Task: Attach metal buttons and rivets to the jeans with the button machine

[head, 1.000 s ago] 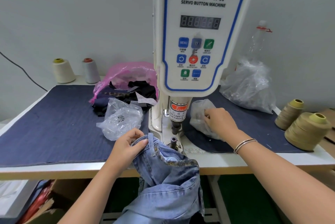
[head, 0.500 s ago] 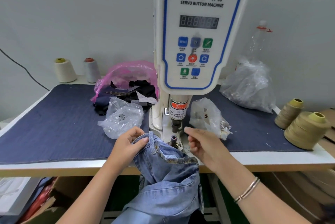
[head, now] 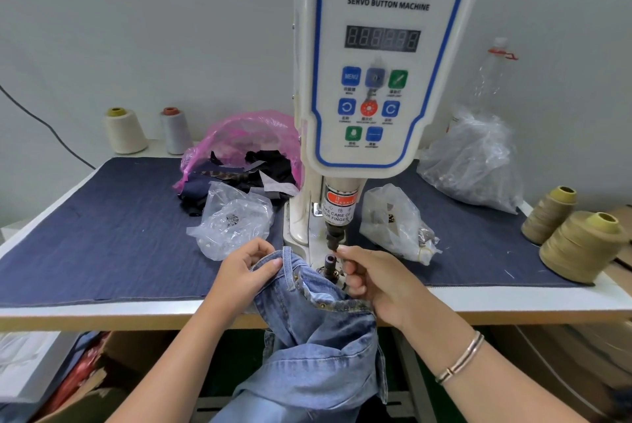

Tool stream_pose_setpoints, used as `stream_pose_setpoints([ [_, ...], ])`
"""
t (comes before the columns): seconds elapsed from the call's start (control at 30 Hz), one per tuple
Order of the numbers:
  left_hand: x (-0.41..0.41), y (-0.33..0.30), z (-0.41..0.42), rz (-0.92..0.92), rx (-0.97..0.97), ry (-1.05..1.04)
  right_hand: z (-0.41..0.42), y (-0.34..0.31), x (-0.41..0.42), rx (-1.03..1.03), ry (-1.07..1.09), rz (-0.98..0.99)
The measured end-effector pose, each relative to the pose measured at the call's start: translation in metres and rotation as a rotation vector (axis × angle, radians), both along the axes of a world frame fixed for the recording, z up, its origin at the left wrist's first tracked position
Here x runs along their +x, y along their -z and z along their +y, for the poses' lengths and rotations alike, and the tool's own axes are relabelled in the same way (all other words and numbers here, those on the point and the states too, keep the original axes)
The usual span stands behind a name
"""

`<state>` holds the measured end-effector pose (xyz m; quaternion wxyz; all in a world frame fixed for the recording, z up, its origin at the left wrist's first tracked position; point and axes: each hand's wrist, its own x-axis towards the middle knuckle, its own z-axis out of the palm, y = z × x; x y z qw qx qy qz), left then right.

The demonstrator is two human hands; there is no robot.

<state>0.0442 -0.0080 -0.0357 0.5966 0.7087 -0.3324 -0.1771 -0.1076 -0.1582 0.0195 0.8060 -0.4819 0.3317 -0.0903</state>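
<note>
My left hand (head: 244, 272) grips the jeans (head: 318, 327) at the table (head: 513, 303) edge while my right hand (head: 371, 280) pinches something small, probably a button, which I should seat squarely on the machine (head: 383, 56) die (head: 330, 263).

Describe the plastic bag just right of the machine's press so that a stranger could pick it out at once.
Start at the white button machine and go down to its press. The small clear bag lies on the dark cloth to its right. Unlike the larger clear bag by the wall, it lies close to the right hand.

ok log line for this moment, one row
left hand grips jeans waistband | right hand pinches small part at lower die | button machine punch raised
</note>
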Motion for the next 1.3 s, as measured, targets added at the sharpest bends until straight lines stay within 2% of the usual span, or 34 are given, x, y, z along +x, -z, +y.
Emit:
stream_pose_setpoints([
  [0.7,0.001,0.001,0.000,-0.009,0.009,0.018,0.007,-0.011,-0.003,0.473,0.001,-0.122],
  [0.9,0.002,0.002,-0.001,-0.012,0.014,0.020,0.022,-0.018,-0.008,0.690,0.144,-0.236],
  [1.0,0.003,0.002,-0.001,-0.011,0.016,0.021,0.040,-0.018,-0.010,0.693,0.171,-0.276],
  [1.07,0.002,0.001,-0.001,-0.019,0.017,0.024,0.056,-0.020,-0.004,0.585,0.073,-0.238],
  [1.13,0.001,0.002,-0.002,0.000,0.027,0.010,0.072,-0.027,0.016,0.376,-0.051,-0.202],
  [1.2,0.000,0.000,-0.003,0.041,0.063,-0.047,0.081,-0.032,0.046,-0.031,-0.142,-0.169],
  [1.3,-0.001,0.001,-0.003,-0.005,0.058,-0.043,0.077,-0.034,0.104,-0.834,-0.232,-0.046],
])
